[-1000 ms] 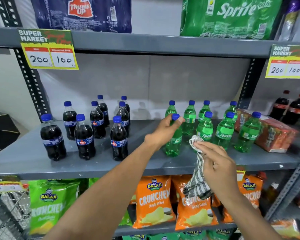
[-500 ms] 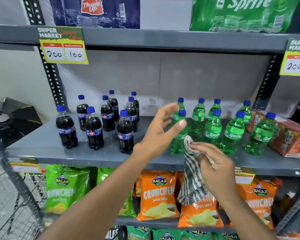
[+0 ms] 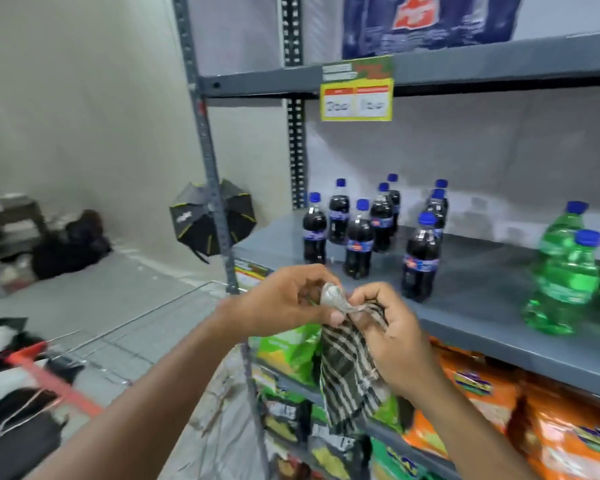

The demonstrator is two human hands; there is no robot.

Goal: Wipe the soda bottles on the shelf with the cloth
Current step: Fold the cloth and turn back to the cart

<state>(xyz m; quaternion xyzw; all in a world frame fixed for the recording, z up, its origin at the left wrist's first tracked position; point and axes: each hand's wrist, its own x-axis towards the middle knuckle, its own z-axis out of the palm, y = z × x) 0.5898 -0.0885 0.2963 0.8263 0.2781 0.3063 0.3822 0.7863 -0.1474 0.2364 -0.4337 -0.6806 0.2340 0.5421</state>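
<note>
- Head view: both hands meet in front of the shelf edge, below the dark cola bottles (image 3: 359, 237).
- The left hand (image 3: 281, 303) is curled, thumb and fingertips pinching the bunched top corner of the cloth (image 3: 347, 362).
- The right hand (image 3: 392, 337) is closed around the same cloth just beside the left; its fingers press the fabric against the palm.
- The cloth is a dark-and-pale checked piece; its top is twisted into a pale knob between the two hands, and the rest hangs down in front of the lower shelf.
- The cloth touches no bottle; it is held off the shelf, near the front lip.
- The grey metal shelf (image 3: 482, 296) carries a cluster of dark cola bottles with blue caps, all upright, toward its left end.
- Green soda bottles (image 3: 568, 271) with blue caps stand at the right edge of the view, well apart from the hands and blurred.
- A yellow price tag (image 3: 356, 95) hangs from the shelf above; its figures are too blurred to read.
- Orange snack bags (image 3: 499, 410) and green snack bags (image 3: 291, 351) fill the shelf below.
- A black umbrella-like object (image 3: 212, 220) sits behind the shelf post at left.
</note>
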